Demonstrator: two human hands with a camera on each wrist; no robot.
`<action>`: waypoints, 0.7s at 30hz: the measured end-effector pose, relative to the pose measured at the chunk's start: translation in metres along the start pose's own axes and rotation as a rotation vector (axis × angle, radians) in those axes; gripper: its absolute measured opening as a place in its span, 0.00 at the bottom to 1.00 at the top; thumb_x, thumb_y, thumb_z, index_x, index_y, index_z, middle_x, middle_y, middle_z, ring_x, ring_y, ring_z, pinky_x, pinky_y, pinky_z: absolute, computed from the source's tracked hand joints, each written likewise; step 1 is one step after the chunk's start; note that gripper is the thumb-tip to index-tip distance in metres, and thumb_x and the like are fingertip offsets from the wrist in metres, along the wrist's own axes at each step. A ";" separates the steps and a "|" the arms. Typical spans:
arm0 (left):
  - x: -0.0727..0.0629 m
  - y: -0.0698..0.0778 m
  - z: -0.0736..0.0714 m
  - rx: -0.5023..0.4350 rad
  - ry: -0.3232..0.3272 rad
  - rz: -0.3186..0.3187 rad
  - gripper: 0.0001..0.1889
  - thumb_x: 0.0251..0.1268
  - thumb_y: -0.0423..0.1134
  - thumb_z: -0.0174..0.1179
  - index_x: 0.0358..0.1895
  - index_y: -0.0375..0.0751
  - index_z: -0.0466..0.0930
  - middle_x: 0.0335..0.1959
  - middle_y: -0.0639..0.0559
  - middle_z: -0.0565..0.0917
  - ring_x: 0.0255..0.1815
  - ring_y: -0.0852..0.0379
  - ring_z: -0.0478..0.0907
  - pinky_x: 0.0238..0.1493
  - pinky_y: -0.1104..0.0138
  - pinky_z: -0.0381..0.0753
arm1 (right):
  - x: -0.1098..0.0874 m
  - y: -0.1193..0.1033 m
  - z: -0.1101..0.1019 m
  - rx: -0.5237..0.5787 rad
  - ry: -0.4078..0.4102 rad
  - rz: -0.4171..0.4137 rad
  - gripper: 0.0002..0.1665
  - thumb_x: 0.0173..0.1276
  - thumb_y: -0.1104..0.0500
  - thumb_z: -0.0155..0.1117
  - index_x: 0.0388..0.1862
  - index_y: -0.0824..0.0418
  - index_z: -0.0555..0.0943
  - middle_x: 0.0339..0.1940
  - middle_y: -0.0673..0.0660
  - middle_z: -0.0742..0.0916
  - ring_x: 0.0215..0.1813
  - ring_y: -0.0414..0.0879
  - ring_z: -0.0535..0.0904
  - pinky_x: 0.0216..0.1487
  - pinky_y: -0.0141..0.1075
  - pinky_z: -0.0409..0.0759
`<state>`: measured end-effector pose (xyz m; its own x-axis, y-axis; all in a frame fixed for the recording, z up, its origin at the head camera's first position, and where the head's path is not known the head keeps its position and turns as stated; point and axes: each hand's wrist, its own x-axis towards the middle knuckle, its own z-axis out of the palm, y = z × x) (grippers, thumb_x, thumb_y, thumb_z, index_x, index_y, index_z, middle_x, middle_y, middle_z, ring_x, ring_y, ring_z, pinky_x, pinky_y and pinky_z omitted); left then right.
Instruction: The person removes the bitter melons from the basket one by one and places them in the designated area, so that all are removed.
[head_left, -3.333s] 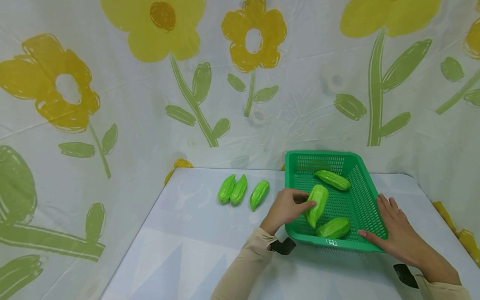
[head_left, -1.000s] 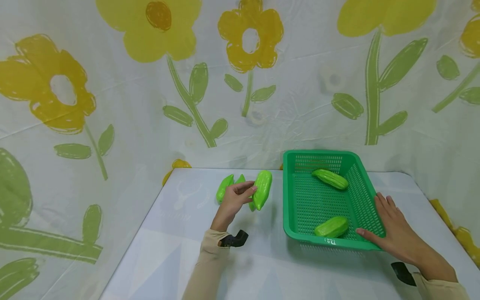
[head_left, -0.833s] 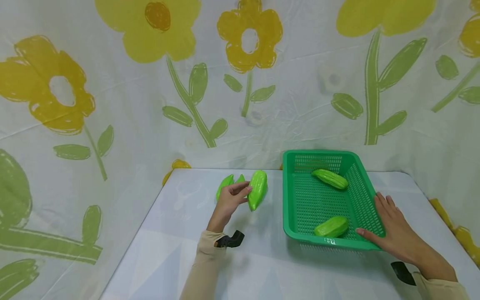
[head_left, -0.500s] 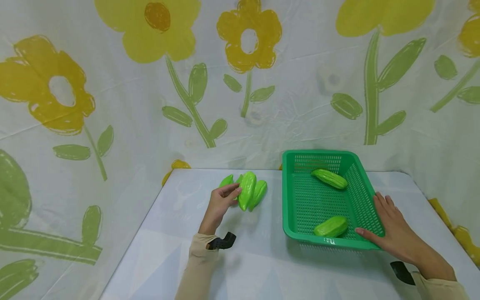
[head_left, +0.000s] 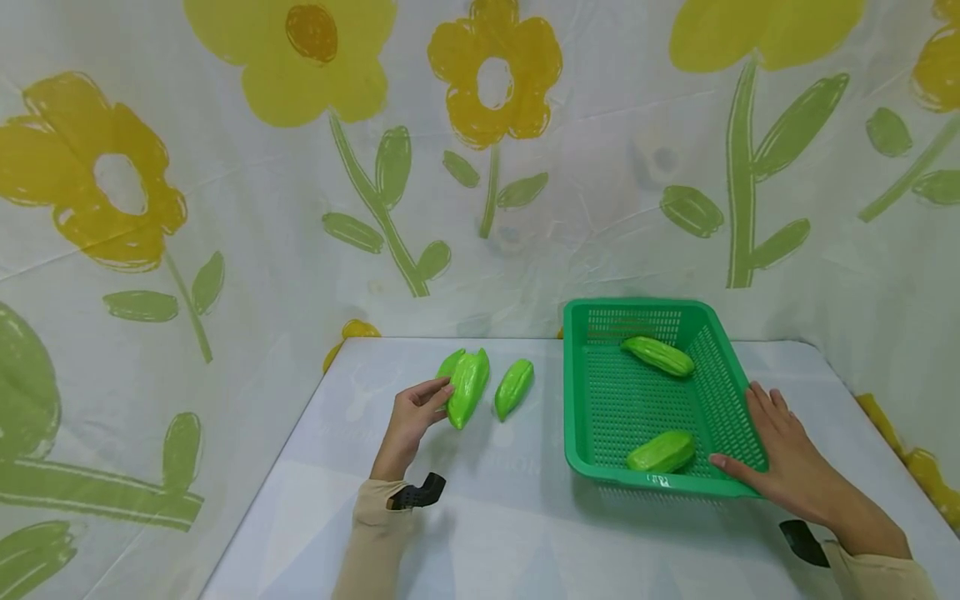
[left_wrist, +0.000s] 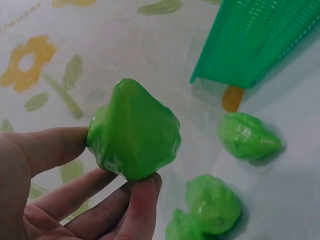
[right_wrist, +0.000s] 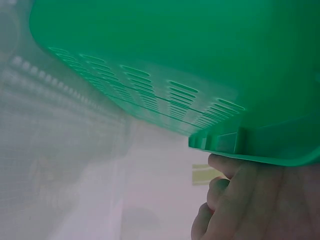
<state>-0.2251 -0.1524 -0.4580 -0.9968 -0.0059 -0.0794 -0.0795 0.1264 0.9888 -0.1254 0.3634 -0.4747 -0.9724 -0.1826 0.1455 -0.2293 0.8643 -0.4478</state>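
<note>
My left hand (head_left: 412, 421) pinches a glossy green bitter melon (head_left: 468, 387) between thumb and fingertips, above the left part of the table. In the left wrist view the held bitter melon (left_wrist: 135, 135) points its blunt tip at the camera. Behind it, partly hidden, a pair of bitter melons (left_wrist: 212, 205) lies close together. Another bitter melon (head_left: 513, 389) lies just to the right. My right hand (head_left: 806, 475) rests on the near right corner of a green plastic basket (head_left: 570, 400), fingers straight along the outside and thumb over the rim.
Inside the basket lie one bitter melon (head_left: 660, 357) near the back and another bitter melon (head_left: 663, 452) near the front. The white table (head_left: 517, 533) ends at the back against a hanging flowered cloth (head_left: 600, 208).
My left hand has lifted a bitter melon out of the basket and carried it leftward, past the single melon to the pair. The right hand has stayed at the basket corner.
</note>
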 end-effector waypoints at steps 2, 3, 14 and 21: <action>0.001 -0.002 -0.004 0.009 0.007 -0.008 0.22 0.75 0.41 0.63 0.65 0.32 0.80 0.64 0.33 0.82 0.52 0.58 0.85 0.49 0.69 0.89 | 0.000 0.000 0.000 0.001 -0.002 0.004 0.66 0.72 0.40 0.64 0.84 0.71 0.33 0.85 0.73 0.39 0.85 0.67 0.21 0.81 0.55 0.13; 0.001 -0.003 -0.006 0.012 0.012 -0.011 0.22 0.75 0.41 0.63 0.65 0.32 0.80 0.64 0.33 0.82 0.52 0.58 0.85 0.49 0.69 0.89 | 0.000 0.000 0.000 0.001 -0.003 0.005 0.66 0.72 0.40 0.64 0.84 0.71 0.33 0.85 0.73 0.39 0.85 0.67 0.21 0.81 0.56 0.13; -0.003 -0.010 -0.029 0.055 0.030 -0.037 0.22 0.76 0.43 0.62 0.66 0.34 0.80 0.65 0.36 0.82 0.53 0.60 0.85 0.50 0.70 0.88 | 0.001 -0.001 -0.002 0.003 -0.004 0.008 0.66 0.72 0.40 0.63 0.84 0.72 0.32 0.85 0.73 0.39 0.85 0.67 0.21 0.81 0.52 0.12; -0.009 -0.021 -0.037 0.085 0.038 -0.079 0.21 0.76 0.41 0.62 0.65 0.33 0.80 0.63 0.36 0.83 0.53 0.60 0.85 0.48 0.70 0.88 | 0.000 -0.002 -0.003 0.008 -0.009 0.008 0.66 0.72 0.40 0.63 0.84 0.71 0.33 0.86 0.73 0.39 0.85 0.67 0.21 0.82 0.54 0.13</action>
<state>-0.2143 -0.1921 -0.4738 -0.9870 -0.0563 -0.1503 -0.1588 0.2077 0.9652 -0.1247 0.3629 -0.4709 -0.9746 -0.1796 0.1338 -0.2214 0.8620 -0.4561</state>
